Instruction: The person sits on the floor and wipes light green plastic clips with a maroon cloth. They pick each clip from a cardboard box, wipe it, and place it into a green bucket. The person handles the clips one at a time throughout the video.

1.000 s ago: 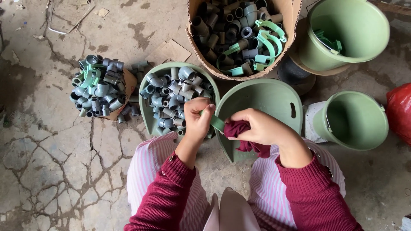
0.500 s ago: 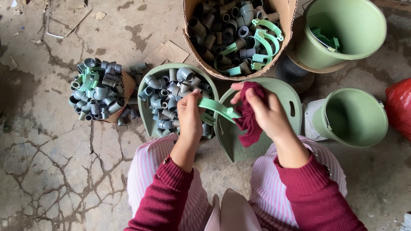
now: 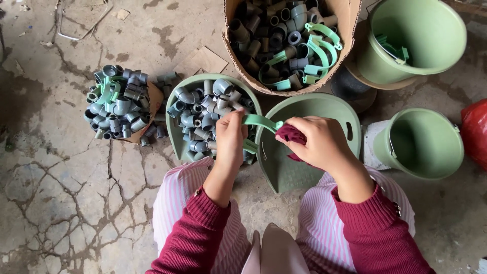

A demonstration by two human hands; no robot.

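My left hand (image 3: 231, 138) grips a curved green plastic clip (image 3: 259, 122) above the seam between two green basins. My right hand (image 3: 320, 139) holds a dark red cloth (image 3: 291, 134) bunched against the clip's free end. Below the hands, the left green basin (image 3: 188, 84) holds several grey pipe fittings, and the right green basin (image 3: 309, 106) looks bare inside. Both arms wear dark red sleeves.
A cardboard box (image 3: 345, 15) of grey fittings and green clips stands at the top. A heap of grey fittings (image 3: 116, 101) lies at left on cardboard. Two green buckets (image 3: 421, 35) (image 3: 423, 144) stand at right, beside a red bag (image 3: 477, 132). The concrete floor is cracked.
My right hand with the cloth has slid along the green clip, first up to the right, now back down onto its end. My left hand keeps its hold on the clip.
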